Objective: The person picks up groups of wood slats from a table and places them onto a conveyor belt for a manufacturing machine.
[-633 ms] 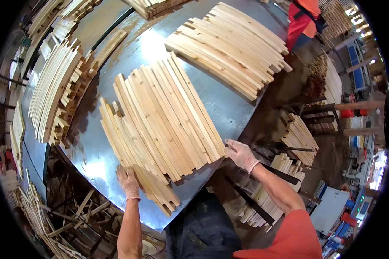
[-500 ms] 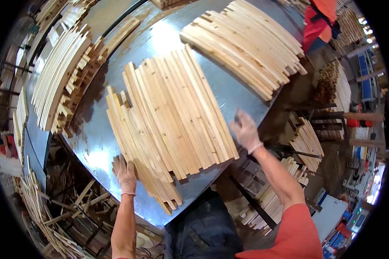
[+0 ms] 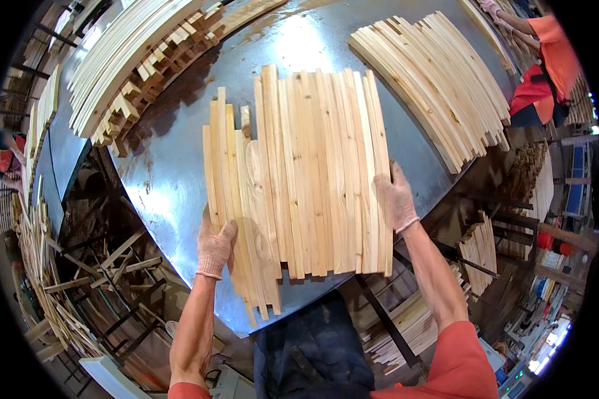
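A row of pale wooden strips [image 3: 319, 173] lies side by side on the metal tabletop [image 3: 170, 173] in front of me, with uneven ends. Several shorter strips at its left reach lower, toward the near edge. My left hand [image 3: 214, 245], in a knit work glove, grips the left side of the row, thumb over the top and the other fingers partly hidden. On the opposite side my right hand [image 3: 397, 198], gloved too, is closed against the outermost strip, its fingers along the edge. Between both hands the strips sit closely together.
Another batch of strips [image 3: 436, 90] lies at the far right of the table. A stacked pile [image 3: 130, 56] stands at the far left. Scrap wood [image 3: 106, 272] fills a rack below left. Beyond the right corner, a person in orange [image 3: 554, 60] works.
My left hand has moved from the tabletop onto the row's left side, and my right hand has come against its right side. The row now sits straighter before me; the view has shifted.
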Tool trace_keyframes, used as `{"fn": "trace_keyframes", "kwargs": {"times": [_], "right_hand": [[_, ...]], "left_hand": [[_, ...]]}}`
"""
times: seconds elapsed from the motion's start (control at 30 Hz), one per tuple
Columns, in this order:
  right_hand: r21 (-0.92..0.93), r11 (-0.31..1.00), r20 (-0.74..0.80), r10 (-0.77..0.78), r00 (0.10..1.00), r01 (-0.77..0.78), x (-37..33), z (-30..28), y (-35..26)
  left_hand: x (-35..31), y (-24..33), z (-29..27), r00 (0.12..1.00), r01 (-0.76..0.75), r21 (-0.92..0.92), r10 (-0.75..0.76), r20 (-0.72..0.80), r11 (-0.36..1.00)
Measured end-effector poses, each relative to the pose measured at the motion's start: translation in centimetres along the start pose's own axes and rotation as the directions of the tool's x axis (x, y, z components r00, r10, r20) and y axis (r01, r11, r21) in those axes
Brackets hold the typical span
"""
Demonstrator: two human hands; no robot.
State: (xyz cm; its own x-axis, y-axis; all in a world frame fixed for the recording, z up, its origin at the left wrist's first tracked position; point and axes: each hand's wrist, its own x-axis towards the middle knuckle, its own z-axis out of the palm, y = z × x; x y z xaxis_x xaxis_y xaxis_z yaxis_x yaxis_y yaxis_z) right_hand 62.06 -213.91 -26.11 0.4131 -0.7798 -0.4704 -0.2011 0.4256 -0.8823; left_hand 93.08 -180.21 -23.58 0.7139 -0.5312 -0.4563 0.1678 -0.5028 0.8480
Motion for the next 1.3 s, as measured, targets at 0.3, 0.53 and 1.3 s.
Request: {"fn": "trace_keyframes", "kwargs": {"times": [0.3, 0.53, 1.3], "right_hand": [[0.088, 0.944, 0.027, 0.317, 0.948, -0.318, -7.4, 1.2, 0.3], [0.108, 0.935, 0.126, 0.326, 0.937, -0.339, -11.2, 0.1, 0.4], [-0.246, 0.964, 0.805, 0.147, 0.575, 0.098, -46.2, 34.7, -2.2]], "left_hand": [[-3.1, 1.8, -2.9, 0.896, 0.396, -0.088, -0.364, 0.256, 0.914], [-9.0, -0.4, -4.0, 0.902, 0.381, -0.2, -0.315, 0.297, 0.903], [-64.2, -11.3, -39.8, 0.873, -0.217, -0.559, -0.097, -0.478, 0.8]]}}
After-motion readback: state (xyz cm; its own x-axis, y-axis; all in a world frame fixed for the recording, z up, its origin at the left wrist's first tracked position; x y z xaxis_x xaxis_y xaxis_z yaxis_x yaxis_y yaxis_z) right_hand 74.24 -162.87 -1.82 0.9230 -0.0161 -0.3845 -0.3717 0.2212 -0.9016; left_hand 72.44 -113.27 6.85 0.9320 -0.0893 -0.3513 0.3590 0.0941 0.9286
